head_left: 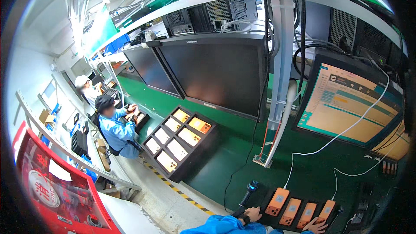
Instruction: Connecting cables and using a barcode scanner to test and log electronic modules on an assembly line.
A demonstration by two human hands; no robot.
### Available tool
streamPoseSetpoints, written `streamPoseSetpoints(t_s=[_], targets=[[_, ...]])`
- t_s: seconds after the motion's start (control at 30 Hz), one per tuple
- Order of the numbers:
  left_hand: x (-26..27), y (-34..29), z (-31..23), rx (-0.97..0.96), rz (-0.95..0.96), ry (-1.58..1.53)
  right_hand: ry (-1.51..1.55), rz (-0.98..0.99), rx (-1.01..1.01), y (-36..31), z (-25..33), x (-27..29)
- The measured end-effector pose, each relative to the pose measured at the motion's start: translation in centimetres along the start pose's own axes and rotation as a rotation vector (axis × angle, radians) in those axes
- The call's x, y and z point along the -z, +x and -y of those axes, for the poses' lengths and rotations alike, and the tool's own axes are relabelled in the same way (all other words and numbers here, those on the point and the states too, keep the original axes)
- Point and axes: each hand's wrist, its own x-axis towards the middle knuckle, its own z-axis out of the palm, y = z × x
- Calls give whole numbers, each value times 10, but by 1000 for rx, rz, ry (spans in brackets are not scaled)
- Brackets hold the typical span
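Several orange phones lie in a slanted row at the lower right; a leftmost phone (277, 201), two middle phones (290, 211) (307, 215) and a rightmost phone (326, 211). White cables run into the upper ends of the outer two. My left hand (252, 214), a dark band at its wrist, rests just left of the leftmost phone with its fingers loosely stretched and nothing visible in them. At the lower ends of the two right-hand phones, my right hand (315, 227) has its fingers spread; whether they touch a phone is hard to tell.
A black rod with a blue ring (249, 193) stands beyond my left hand. Farther off, a black tray (184, 173) holds several phones in compartments. Monitors (212, 73) and a lit screen (351, 104) line the back around a metal post (281, 60). Two people (115, 130) sit at the left.
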Motion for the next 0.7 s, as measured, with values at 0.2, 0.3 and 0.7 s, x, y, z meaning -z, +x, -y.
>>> streamPoseSetpoints(t_s=[0.2, 0.3, 0.7], targets=[[2, 1, -7, 15, 36, 22, 79, -9, -49, -2, -27, -5], [-10, 11, 1, 98, 32, 78, 160, -67, -42, 5, -48, -20], [-37, 23, 34, -41, -260, 78, 385, -38, -64, -24, -43, 38]])
